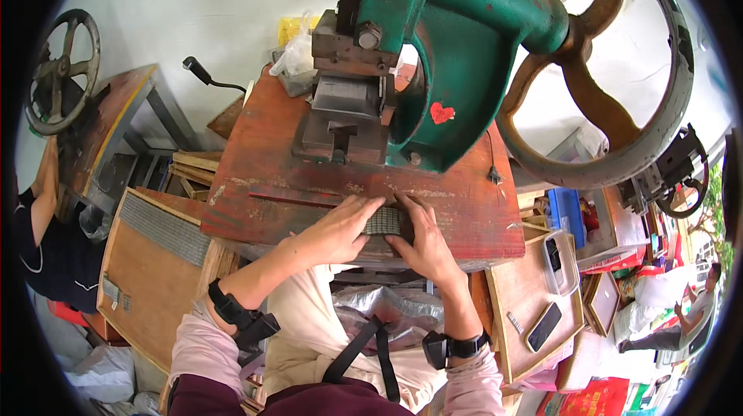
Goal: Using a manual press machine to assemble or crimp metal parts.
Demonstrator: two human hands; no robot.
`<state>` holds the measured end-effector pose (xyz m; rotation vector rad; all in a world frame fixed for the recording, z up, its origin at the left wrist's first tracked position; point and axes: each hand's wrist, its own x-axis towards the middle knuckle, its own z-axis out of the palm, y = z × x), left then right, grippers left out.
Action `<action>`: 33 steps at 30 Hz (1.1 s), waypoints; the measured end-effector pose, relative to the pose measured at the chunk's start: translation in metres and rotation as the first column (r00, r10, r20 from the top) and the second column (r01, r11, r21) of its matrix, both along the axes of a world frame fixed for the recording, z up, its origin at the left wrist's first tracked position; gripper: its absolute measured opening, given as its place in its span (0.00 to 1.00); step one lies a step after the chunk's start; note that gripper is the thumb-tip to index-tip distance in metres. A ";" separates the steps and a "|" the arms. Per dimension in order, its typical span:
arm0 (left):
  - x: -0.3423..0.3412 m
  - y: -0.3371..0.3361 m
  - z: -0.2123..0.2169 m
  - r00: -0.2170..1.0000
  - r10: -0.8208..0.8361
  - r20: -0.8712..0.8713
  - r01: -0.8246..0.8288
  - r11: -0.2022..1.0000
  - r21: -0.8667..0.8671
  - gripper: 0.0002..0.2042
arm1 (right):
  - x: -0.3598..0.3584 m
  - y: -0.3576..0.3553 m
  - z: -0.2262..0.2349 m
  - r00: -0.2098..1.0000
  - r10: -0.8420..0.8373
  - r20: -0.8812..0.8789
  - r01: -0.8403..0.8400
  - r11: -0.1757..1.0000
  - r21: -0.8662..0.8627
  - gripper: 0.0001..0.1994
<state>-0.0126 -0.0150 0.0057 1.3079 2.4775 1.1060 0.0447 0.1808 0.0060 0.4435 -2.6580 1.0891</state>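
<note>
A block of small grey pieces (383, 222), set in close rows, lies near the front edge of the red-brown wooden bench top (457, 219). My left hand (344, 226) presses against its left side, fingers together. From the right, my right hand (422, 238) closes on the same block with thumb and fingers. The pieces' exact kind is too small to make out. Behind my hands stands a green hand press (472, 52) with a steel die (344, 118) under its ram. A thin dark red strip (294, 198) lies on the bench, left of the block.
To the left, a wooden tray (147, 277) holds rows of similar pieces. A wooden tray on the right bears a phone (543, 326) and a clear plastic box (560, 263). The press's large handwheel (607, 79) overhangs the right side. Another person's arm (46, 172) reaches a handwheel at far left.
</note>
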 end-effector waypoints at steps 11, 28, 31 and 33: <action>-0.003 -0.008 0.001 0.979 0.077 -0.187 -0.089 0.994 -0.055 0.33 | -0.008 0.000 0.000 1.000 0.010 -0.010 -0.010 1.000 0.005 0.34; -0.131 -0.035 0.075 0.896 0.420 -0.144 -0.330 0.848 0.416 0.50 | -0.133 -0.066 0.078 0.940 -0.303 -0.158 0.251 0.925 -0.285 0.49; -0.155 -0.018 0.079 0.883 0.441 -0.163 -0.361 0.858 0.367 0.49 | -0.163 -0.053 0.066 0.869 -0.380 -0.318 0.321 0.921 -0.222 0.49; -0.158 -0.019 0.089 0.857 0.477 -0.193 -0.462 0.879 0.119 0.46 | -0.162 -0.058 0.082 0.916 -0.370 -0.156 0.321 0.908 -0.268 0.47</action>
